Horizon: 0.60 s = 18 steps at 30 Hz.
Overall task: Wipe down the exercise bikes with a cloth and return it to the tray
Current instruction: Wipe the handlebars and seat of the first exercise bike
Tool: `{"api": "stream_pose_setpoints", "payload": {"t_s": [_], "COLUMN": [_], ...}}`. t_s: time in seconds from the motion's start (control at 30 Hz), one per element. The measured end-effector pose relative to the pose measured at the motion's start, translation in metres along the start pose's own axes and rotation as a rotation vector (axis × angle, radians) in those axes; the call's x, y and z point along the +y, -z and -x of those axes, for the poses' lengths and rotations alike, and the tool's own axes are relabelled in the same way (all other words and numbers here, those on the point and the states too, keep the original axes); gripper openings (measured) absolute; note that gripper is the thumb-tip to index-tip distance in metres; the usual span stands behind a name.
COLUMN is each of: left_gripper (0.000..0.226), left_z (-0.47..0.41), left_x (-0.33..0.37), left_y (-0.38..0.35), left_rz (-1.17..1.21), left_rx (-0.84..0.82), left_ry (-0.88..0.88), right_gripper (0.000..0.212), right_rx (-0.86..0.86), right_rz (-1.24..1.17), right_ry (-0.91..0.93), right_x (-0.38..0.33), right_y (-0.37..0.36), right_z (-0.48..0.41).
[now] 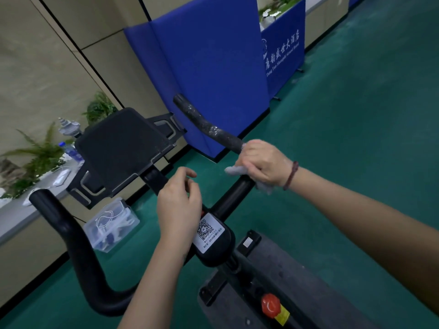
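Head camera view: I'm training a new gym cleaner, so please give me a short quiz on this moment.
1. True or false: the left hand holds the cloth.
2. What does the right hand grip through the cloth? A) a pedal B) a handlebar C) a seat
3. Fill in: the knob low on the bike frame is coloured ___.

Key: 1. False, the left hand holds nothing. 2. B. 3. Red.
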<state>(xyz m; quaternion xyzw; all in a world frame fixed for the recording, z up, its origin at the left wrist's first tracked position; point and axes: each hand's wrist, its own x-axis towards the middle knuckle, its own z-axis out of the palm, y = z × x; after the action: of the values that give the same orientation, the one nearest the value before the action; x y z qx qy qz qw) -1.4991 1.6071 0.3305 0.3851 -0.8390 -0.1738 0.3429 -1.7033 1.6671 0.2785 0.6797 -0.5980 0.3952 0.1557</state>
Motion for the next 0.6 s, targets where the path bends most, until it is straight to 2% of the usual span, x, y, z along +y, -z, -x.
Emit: {"api": "stream_pose_setpoints", "payload": {"t_s": [0.1, 0.2, 0.3, 0.4, 0.6], "left_gripper": [0.015, 0.015, 0.014, 0.014, 0.013], "left_z": [-0.004, -0.01, -0.019, -0.035, -0.07], "left_x": [0.002, 0.008, 0.012, 0.013, 0.021], "left_y": [-0.003, -0.006, -0.008, -0.011, -0.029], "left_rz": [0.003, -0.054, -0.085, -0.081, -0.025], "left_rx": [-0.021, -0.058, -0.109, -0.129, -0.134], "left_ry": [-0.02, -0.04, -0.051, -0.009, 0.083], "right_gripper": [0.06, 0.047, 0.04, 0.04, 0.023], "right_rx": [-0.078, -0.045, -0.035, -0.137, -0.163], "right_rz": [0.064, 0.226, 0.178, 0.117, 0.016], "right_ry": [-0.009, -0.061, -0.327, -0.569, -0.768], "right_x": [0.02, 0.021, -0.008, -0.041, -0.056], "right_y": [0.008, 0.004, 0.007, 0.01, -0.003], "right_z": [-0.014, -0.009, 0.005, 0.011, -0.003]}}
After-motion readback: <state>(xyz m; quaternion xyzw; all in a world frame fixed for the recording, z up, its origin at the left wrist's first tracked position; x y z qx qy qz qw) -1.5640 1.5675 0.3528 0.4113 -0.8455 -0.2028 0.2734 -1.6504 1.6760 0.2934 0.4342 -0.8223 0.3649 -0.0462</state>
